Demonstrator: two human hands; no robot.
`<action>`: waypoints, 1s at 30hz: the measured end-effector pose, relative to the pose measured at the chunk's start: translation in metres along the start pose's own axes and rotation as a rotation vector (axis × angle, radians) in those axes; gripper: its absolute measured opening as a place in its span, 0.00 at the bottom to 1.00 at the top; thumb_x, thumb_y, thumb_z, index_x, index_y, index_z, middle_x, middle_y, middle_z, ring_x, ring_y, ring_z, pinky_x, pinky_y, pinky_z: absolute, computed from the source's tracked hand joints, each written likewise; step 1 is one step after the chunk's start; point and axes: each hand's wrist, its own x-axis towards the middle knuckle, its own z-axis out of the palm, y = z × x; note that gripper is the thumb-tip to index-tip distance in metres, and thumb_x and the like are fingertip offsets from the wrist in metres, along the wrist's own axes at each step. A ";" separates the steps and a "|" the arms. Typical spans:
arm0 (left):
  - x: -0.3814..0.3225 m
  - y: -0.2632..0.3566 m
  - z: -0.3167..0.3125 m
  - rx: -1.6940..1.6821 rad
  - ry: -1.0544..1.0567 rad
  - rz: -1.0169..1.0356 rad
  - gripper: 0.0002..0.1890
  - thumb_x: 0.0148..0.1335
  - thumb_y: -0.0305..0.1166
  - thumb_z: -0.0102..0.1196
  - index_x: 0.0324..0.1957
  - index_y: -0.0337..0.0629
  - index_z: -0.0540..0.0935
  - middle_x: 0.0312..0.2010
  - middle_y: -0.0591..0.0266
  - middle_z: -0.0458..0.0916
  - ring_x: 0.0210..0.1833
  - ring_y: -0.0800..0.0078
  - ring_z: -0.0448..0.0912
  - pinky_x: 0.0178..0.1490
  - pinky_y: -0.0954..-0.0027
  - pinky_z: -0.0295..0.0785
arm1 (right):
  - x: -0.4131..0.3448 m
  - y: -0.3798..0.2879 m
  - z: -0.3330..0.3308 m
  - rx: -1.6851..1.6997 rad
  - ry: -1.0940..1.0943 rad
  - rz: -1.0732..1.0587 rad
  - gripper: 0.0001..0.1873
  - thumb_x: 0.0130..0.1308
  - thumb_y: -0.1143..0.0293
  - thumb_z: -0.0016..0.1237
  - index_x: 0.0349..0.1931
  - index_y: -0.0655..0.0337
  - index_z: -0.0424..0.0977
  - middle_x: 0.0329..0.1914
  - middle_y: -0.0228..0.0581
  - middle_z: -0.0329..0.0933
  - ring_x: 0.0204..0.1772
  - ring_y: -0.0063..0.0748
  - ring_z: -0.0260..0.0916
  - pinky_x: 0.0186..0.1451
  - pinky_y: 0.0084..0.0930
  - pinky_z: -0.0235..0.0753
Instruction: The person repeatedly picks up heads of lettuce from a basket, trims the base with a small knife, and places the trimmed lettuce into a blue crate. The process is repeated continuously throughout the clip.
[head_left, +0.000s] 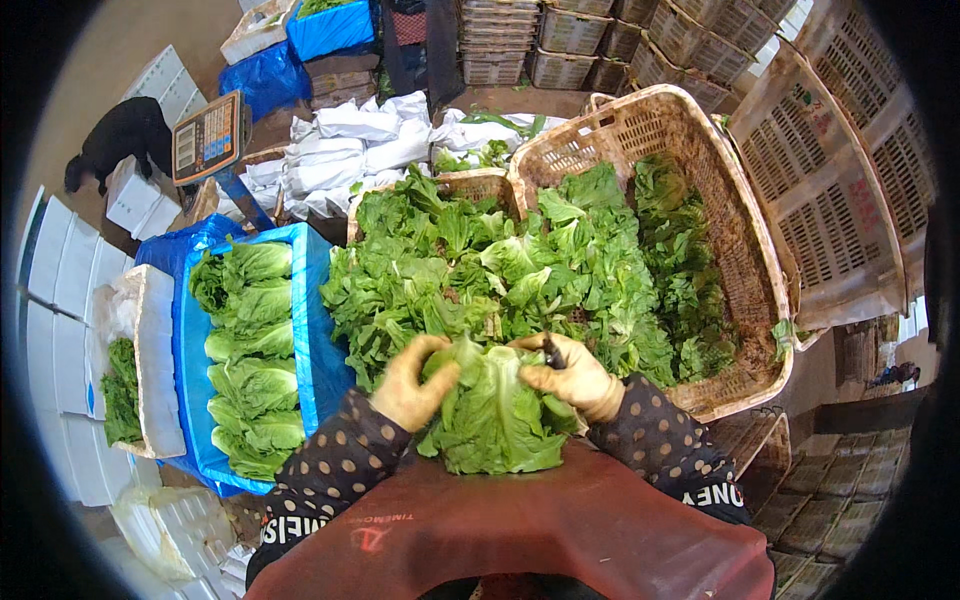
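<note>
A head of green leafy lettuce (501, 420) rests upside down against the red apron (487, 510) at my lap, its pale rib facing up. My left hand (414, 382), in a pale glove, pinches leaves at its left side. My gloved right hand (577, 376) holds a small dark-handled tool (553, 352), apparently a knife, with thumb and fingers touching the lettuce's right edge. The tool's blade is hard to make out. Just beyond both hands lies a heap of loose lettuce leaves (420, 277).
To the left, a blue-lined box (300, 262) holds several lettuce heads beside a white foam box (161, 360). A large muddy plastic crate (750, 300) with greens stands at right. A scale (206, 139), white bags (330, 157) and a bent-over person (124, 142) are farther off.
</note>
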 end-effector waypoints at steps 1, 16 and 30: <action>0.004 0.004 -0.010 0.189 0.093 -0.004 0.29 0.64 0.37 0.63 0.64 0.39 0.70 0.62 0.46 0.75 0.66 0.55 0.74 0.71 0.60 0.66 | 0.007 0.007 -0.003 0.376 -0.054 -0.066 0.20 0.67 0.77 0.62 0.58 0.67 0.74 0.41 0.28 0.80 0.40 0.16 0.74 0.44 0.15 0.76; 0.023 -0.026 0.032 -0.386 -0.214 0.202 0.50 0.53 0.54 0.76 0.71 0.40 0.65 0.66 0.56 0.73 0.68 0.64 0.71 0.74 0.60 0.63 | 0.018 -0.082 -0.044 -1.357 0.325 -0.352 0.47 0.51 0.51 0.71 0.72 0.47 0.65 0.77 0.53 0.59 0.73 0.55 0.66 0.74 0.46 0.68; 0.053 0.008 -0.034 0.547 0.080 -0.010 0.40 0.59 0.52 0.68 0.70 0.50 0.70 0.69 0.43 0.70 0.72 0.44 0.67 0.73 0.45 0.63 | 0.077 -0.029 -0.051 0.066 -0.176 -0.154 0.50 0.66 0.36 0.55 0.76 0.64 0.57 0.79 0.47 0.59 0.78 0.45 0.59 0.79 0.39 0.60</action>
